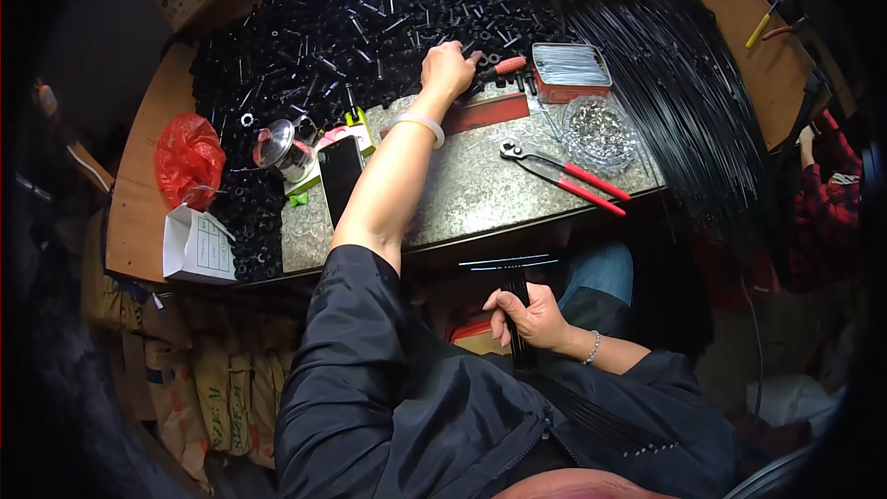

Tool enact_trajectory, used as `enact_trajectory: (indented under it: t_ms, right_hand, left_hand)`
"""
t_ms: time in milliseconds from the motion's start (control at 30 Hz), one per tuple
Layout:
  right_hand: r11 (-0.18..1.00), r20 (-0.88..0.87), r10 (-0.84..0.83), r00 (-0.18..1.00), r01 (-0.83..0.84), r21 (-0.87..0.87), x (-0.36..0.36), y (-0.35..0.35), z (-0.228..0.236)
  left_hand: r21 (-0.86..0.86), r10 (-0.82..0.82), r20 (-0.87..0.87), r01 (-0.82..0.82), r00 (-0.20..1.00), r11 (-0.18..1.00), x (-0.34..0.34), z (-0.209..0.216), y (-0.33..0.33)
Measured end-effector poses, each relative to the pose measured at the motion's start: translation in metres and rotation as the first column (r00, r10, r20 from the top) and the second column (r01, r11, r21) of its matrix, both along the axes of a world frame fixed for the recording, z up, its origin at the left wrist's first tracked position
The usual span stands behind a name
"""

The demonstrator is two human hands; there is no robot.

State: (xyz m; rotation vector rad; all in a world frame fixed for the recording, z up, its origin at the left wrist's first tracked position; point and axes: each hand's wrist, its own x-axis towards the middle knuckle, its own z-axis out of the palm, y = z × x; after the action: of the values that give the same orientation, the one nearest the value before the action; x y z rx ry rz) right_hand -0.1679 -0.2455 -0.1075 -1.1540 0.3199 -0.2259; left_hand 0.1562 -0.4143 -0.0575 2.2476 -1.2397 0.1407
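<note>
My left hand (448, 71) reaches across the table to the near edge of a wide heap of small black parts (370, 28). Its fingers are curled down at the heap, and whatever they pinch is hidden. Above my lap, my right hand (536, 317) is closed around a bundle of thin black rods (519, 351), whose pale-tipped lower ends trail over my jacket. Two thin, shiny wires (508, 262) lie crosswise at the bundle's upper end. Beside my left hand is a red-orange handle (510, 65).
Long black rods (674, 83) cover the table's right side. Red-handled pincers (568, 177), a clear bowl of small metal pieces (599, 134) and a tin of metal pins (571, 69) sit nearby. A phone (341, 177), red plastic bag (189, 159) and white box (198, 245) are leftward.
</note>
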Motion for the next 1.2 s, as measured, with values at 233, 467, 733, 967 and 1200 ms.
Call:
enact_trajectory:
  t_ms: [233, 467, 733, 967, 1200]
  right_hand:
    - [1.0, 0.023, -0.005, 1.0, 0.005, -0.002, -0.004, 0.005, 0.0]
    - [0.999, 0.022, -0.031, 0.999, 0.032, -0.019, -0.008, 0.012, 0.002]
    - [0.991, 0.117, -0.08, 0.99, 0.092, -0.099, -0.009, 0.015, 0.005]
    - [0.995, 0.081, -0.066, 0.995, 0.072, -0.066, -0.01, 0.029, 0.009]
    - [0.998, 0.11, -0.064, 0.992, 0.067, -0.022, -0.011, 0.038, 0.008]
  left_hand:
    - [0.05, -0.083, 0.041, 0.081, 0.996, 0.995, -0.001, -0.009, 0.008]
    - [-0.145, -0.022, -0.044, 0.015, 0.999, 0.989, 0.003, -0.02, 0.023]
    - [-0.547, -0.531, -0.735, 0.094, 0.421, 0.832, -0.066, 0.022, 0.152]
    - [-0.519, -0.519, -0.854, 0.014, -0.033, 0.854, -0.132, 0.004, 0.278]
    - [-0.502, -0.503, -0.864, 0.049, 0.011, 0.863, -0.166, 0.008, 0.301]
